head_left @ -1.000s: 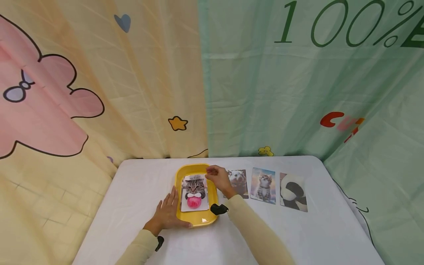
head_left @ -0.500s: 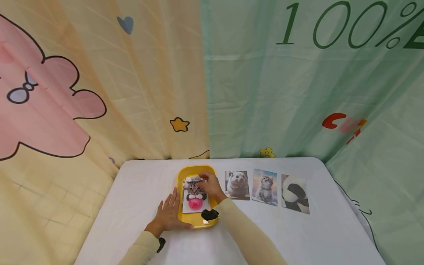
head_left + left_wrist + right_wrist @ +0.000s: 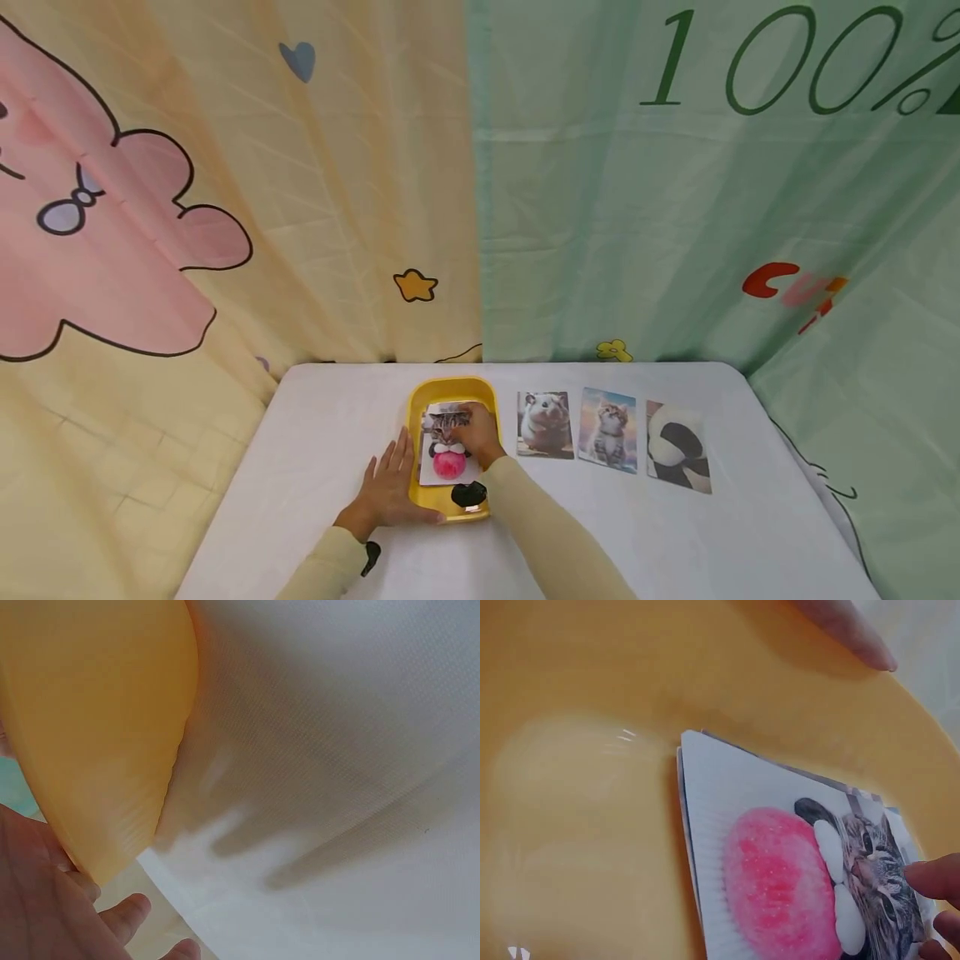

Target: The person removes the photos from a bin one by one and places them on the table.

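Observation:
In the head view, a yellow tray (image 3: 453, 385) stands on the white-covered table, with a small stack of picture cards in it. On top lies a cat card (image 3: 450, 464) showing a tabby and a pink ball. My right hand (image 3: 480, 435) pinches its far right part, with the thumb (image 3: 934, 876) on the cat's face and the fingers curled at the edge in the right wrist view. My left hand (image 3: 386, 493) spreads its straight fingers along the tray's left side, its thumb at the near rim. The tray's outer wall (image 3: 101, 735) fills the left wrist view's upper left.
To the tray's right lie a hamster card (image 3: 544, 425), a kitten card (image 3: 609, 432) and a panda card (image 3: 678, 447) in a row. Printed curtains (image 3: 600, 208) hang behind the table (image 3: 720, 542). A black wrist camera (image 3: 468, 494) overlaps the tray's near end.
My right hand has moved from the tray's right rim, inward and down onto the cat card, and taken hold of it. My left hand stays at the tray. The head view has shifted slightly.

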### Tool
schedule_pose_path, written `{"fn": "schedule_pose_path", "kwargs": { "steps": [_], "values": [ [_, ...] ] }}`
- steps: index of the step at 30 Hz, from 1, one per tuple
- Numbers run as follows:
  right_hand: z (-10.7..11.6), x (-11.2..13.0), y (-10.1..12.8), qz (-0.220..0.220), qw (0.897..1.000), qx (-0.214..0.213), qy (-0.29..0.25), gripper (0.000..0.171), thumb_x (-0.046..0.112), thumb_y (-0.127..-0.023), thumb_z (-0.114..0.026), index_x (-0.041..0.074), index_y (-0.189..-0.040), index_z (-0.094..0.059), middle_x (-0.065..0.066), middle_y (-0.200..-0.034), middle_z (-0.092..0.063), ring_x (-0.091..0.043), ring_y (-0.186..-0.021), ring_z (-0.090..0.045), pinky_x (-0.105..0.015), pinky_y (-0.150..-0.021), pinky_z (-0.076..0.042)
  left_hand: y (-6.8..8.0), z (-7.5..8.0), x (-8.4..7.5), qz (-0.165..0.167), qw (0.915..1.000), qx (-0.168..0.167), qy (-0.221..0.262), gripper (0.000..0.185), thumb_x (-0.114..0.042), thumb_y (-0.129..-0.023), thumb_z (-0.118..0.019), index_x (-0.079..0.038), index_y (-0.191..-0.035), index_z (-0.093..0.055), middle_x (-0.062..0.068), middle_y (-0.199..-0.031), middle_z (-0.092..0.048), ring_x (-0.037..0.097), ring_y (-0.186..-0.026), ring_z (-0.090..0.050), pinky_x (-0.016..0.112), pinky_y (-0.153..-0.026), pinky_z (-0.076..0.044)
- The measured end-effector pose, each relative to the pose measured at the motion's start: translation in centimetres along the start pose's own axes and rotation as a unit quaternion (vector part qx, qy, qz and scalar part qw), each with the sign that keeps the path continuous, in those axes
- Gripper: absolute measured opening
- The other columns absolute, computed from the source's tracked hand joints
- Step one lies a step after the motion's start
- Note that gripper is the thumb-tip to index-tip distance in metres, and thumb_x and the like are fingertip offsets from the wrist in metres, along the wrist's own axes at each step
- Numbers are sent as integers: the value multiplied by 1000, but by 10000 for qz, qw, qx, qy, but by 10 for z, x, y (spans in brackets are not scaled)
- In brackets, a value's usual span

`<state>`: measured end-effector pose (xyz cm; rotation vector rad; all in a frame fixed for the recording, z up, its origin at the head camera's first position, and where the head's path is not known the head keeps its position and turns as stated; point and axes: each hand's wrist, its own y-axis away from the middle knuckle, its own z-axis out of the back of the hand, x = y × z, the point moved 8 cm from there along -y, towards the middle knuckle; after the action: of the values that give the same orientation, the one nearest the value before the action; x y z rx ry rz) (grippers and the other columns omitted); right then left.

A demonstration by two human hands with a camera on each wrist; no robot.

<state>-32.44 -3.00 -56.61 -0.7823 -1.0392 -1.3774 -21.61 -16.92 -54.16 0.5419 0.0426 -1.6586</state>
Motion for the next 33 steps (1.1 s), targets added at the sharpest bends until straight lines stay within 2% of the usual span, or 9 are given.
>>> {"fn": "schedule_pose_path", "kwargs": {
  "steps": [8,12,18,21,26,33],
  "values": [
    [-1,2,0,497,9939,13,989,51,-4,-72,-76,-5,-121,-62,-20,-117,-60,-30,-108,-56,-43,-94,-48,1,2,-2,-23,10000,-62,-58,139,-69,-58,-78,6,-152,-8,20,-160,-3,40,-144,-14,62,-113,-11],
    [-3,2,1,526,9900,170,1300,53,-4,-70,-77,-4,-121,-62,-16,-106,-62,-28,-98,-58,-41,-86,-51,1,2,-2,-69,9999,-85,-35,140,-70,-57,-78,6,-151,-8,20,-160,-4,40,-144,-15,62,-112,-13],
    [-8,2,3,637,9854,409,1522,44,-4,-66,-80,3,-108,-67,-5,-86,-64,-22,-84,-57,-32,-72,-51,2,3,-3,-144,9998,-120,-38,138,-70,-57,-78,7,-151,-12,21,-160,-5,41,-143,-17,63,-111,-15],
    [-9,3,7,673,9847,512,1524,44,-5,-64,-80,5,-105,-69,-3,-83,-62,-20,-80,-54,-28,-67,-49,3,3,-3,-138,9998,-141,-74,137,-69,-57,-78,6,-151,-13,20,-160,-6,41,-143,-18,63,-111,-15],
    [-9,5,10,629,9873,667,1297,39,-5,-68,-79,5,-105,-69,-2,-80,-58,-16,-72,-50,-27,-63,-49,3,3,-3,-110,9998,-125,-96,136,-69,-58,-78,6,-151,-12,20,-160,-6,41,-142,-19,63,-111,-15],
    [-7,14,11,934,9861,852,1082,37,-5,-69,-79,2,-104,-71,0,-77,-57,-14,-69,-50,-25,-62,-47,4,5,-4,-82,9999,-66,-42,137,-69,-58,-77,6,-151,-11,20,-160,-5,41,-143,-18,63,-112,-14]
  ]
}}
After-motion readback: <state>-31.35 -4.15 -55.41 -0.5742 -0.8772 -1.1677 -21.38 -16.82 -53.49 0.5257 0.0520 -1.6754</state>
